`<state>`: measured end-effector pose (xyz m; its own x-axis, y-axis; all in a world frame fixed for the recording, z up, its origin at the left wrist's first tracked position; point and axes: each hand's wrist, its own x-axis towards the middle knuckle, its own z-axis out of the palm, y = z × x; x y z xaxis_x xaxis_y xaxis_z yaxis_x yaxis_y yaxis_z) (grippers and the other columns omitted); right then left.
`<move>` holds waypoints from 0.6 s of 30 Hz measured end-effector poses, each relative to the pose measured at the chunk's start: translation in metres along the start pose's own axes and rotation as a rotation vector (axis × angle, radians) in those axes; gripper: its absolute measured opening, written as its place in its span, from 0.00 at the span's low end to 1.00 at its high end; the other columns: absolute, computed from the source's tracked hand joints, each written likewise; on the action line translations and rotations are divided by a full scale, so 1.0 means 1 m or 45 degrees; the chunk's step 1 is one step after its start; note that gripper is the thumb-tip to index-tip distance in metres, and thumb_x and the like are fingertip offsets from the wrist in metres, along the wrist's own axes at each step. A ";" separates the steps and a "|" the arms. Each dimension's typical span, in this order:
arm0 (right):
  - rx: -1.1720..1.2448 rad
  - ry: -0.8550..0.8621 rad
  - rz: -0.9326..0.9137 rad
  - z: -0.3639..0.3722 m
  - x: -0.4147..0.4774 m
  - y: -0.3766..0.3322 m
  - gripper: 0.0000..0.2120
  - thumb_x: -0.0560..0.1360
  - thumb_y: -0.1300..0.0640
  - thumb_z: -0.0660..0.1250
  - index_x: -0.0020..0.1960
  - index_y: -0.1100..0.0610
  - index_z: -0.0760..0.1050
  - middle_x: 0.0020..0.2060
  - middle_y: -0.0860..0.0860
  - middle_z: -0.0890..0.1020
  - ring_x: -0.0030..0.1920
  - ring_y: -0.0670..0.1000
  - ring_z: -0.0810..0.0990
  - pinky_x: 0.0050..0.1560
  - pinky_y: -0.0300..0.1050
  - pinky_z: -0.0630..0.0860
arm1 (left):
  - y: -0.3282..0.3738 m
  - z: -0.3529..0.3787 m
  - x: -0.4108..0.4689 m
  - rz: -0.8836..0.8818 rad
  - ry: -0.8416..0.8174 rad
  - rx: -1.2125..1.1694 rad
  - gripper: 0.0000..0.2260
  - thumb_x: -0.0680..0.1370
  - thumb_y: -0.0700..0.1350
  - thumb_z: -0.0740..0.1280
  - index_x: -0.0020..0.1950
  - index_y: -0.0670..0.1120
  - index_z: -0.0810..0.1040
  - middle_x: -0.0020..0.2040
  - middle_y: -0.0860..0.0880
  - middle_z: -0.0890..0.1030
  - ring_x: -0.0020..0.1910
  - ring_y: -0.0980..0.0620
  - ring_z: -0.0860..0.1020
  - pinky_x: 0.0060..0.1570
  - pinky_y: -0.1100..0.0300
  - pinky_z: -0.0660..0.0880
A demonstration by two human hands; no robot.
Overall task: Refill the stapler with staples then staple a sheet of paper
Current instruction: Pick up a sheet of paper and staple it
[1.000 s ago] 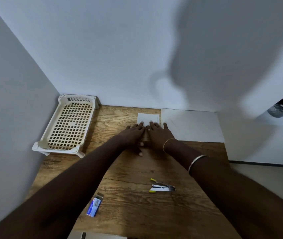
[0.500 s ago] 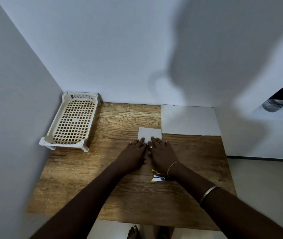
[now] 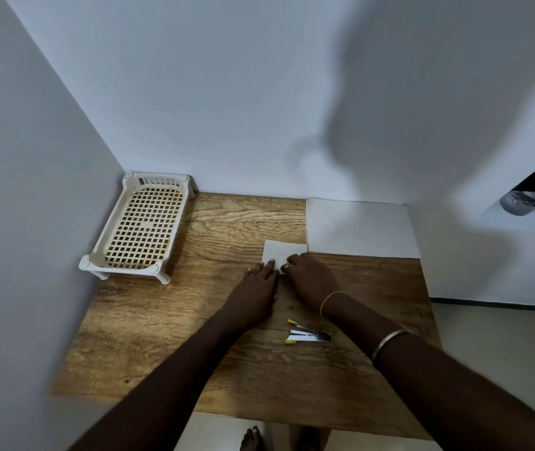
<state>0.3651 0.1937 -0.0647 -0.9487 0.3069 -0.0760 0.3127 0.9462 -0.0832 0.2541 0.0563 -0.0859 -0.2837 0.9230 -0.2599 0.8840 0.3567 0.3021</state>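
A small white paper (image 3: 279, 249) lies on the wooden table (image 3: 162, 320), just left of a larger white sheet (image 3: 357, 227). My left hand (image 3: 256, 289) lies flat with its fingertips on the small paper's near left edge. Beside it, my right hand (image 3: 311, 281) has its fingers curled onto the paper's near right part. The paper's near edge is hidden under both hands. The stapler (image 3: 308, 335), silver and white with yellow tips, lies hinged open on the table below my right wrist, untouched. No staple box is in view.
A cream plastic lattice tray (image 3: 142, 229) stands on short legs at the back left against the corner walls. Walls close the table's left and back sides. The floor and a bare foot (image 3: 251, 439) show past the near edge.
Both hands have drawn the small paper away from the back wall toward me. My right fingers have gone from flat to curled. The stapler has not moved on the table.
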 end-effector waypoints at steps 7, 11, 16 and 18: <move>-0.023 -0.044 -0.010 -0.003 0.000 -0.003 0.13 0.80 0.58 0.58 0.58 0.56 0.79 0.55 0.54 0.79 0.59 0.57 0.75 0.47 0.52 0.78 | 0.003 0.005 0.001 -0.030 0.025 -0.026 0.29 0.81 0.45 0.64 0.80 0.42 0.59 0.83 0.41 0.53 0.81 0.39 0.54 0.78 0.43 0.53; -0.153 -0.089 -0.130 -0.004 -0.001 -0.005 0.12 0.81 0.61 0.58 0.58 0.60 0.78 0.54 0.57 0.80 0.58 0.60 0.76 0.47 0.54 0.77 | 0.005 0.008 -0.001 -0.045 0.039 -0.002 0.29 0.81 0.45 0.64 0.80 0.42 0.59 0.83 0.41 0.52 0.81 0.39 0.54 0.78 0.41 0.51; -0.234 -0.134 -0.226 -0.007 0.002 -0.009 0.14 0.82 0.61 0.56 0.62 0.63 0.76 0.56 0.60 0.79 0.58 0.62 0.76 0.48 0.54 0.77 | 0.005 0.009 -0.004 -0.037 0.051 -0.009 0.29 0.80 0.44 0.64 0.80 0.43 0.58 0.83 0.42 0.53 0.81 0.39 0.55 0.78 0.41 0.51; -0.243 -0.151 -0.246 -0.009 0.003 -0.012 0.14 0.82 0.61 0.56 0.62 0.64 0.76 0.57 0.60 0.80 0.58 0.61 0.76 0.49 0.54 0.77 | 0.004 0.008 -0.005 -0.037 0.061 -0.014 0.30 0.80 0.43 0.64 0.81 0.44 0.58 0.83 0.42 0.54 0.81 0.40 0.55 0.78 0.41 0.52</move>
<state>0.3585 0.1843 -0.0554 -0.9743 0.1157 -0.1934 0.1019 0.9916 0.0799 0.2622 0.0515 -0.0907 -0.3269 0.9180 -0.2247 0.8709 0.3849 0.3055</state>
